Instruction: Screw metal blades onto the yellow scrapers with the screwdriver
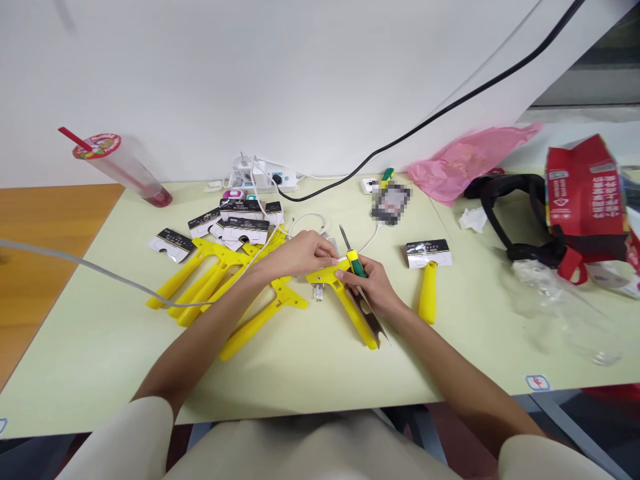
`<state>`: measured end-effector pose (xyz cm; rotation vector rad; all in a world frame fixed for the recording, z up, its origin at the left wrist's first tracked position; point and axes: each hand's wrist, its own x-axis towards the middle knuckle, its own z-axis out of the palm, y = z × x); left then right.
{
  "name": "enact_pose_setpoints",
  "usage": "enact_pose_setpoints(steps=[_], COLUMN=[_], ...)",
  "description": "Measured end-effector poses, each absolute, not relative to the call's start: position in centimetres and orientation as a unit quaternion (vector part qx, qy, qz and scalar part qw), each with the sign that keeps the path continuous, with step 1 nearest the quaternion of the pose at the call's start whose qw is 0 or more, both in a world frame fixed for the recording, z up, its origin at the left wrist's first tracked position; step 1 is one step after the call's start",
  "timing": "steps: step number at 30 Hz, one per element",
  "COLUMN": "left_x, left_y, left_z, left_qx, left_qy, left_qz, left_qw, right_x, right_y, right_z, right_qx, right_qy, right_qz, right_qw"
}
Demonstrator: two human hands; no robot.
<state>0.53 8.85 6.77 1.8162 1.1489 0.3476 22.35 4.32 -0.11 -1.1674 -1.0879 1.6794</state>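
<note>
near the middle of the frame the left hand [305,253] pinches the head of a yellow scraper [345,300], fingers closed on its top edge, while the right hand [373,283] is wrapped around a green-and-yellow screwdriver [351,257] whose metal shaft points up and to the left, just above the scraper's head. the scraper's handle runs down and to the right beneath the right hand, resting on the pale green table [300,373]. just left of the hands lies a heap of yellow scraper handles [215,280], and above them, toward the upper left of centre, a cluster of black-and-white packaging cards [235,223]. to the right of the hands one finished scraper with its card [429,267] lies apart from the rest. a white power strip [260,177] sits at the table's back edge, with a black cable [450,100] rising to the upper right. a plastic cup with a red straw [125,163] lies tilted at the upper left. a pink plastic bag [465,160] and a red bag [585,193] sit at the right.
</note>
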Motion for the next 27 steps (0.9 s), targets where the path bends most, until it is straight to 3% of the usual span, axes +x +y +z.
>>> enact_pose_setpoints(steps=[10,15,27], left_x=[-0.9,-1.5,-0.8], left_y=[8.9,9.1,9.3], left_z=[7.7,7.6,7.2], left_qx=[0.755,0.725,0.696], left_qy=[0.449,0.452,0.491], left_qz=[0.113,0.077,0.201], left_qw=[0.464,0.514,0.484], right_x=[22.1,22.2,22.4], right_y=[4.5,4.6,4.7], right_z=[0.0,-0.2,0.8], right_qx=[-0.470,-0.475,-0.461], right_qy=[-0.406,-0.397,-0.385], right_qz=[0.657,0.648,0.666], right_qw=[0.428,0.443,0.441])
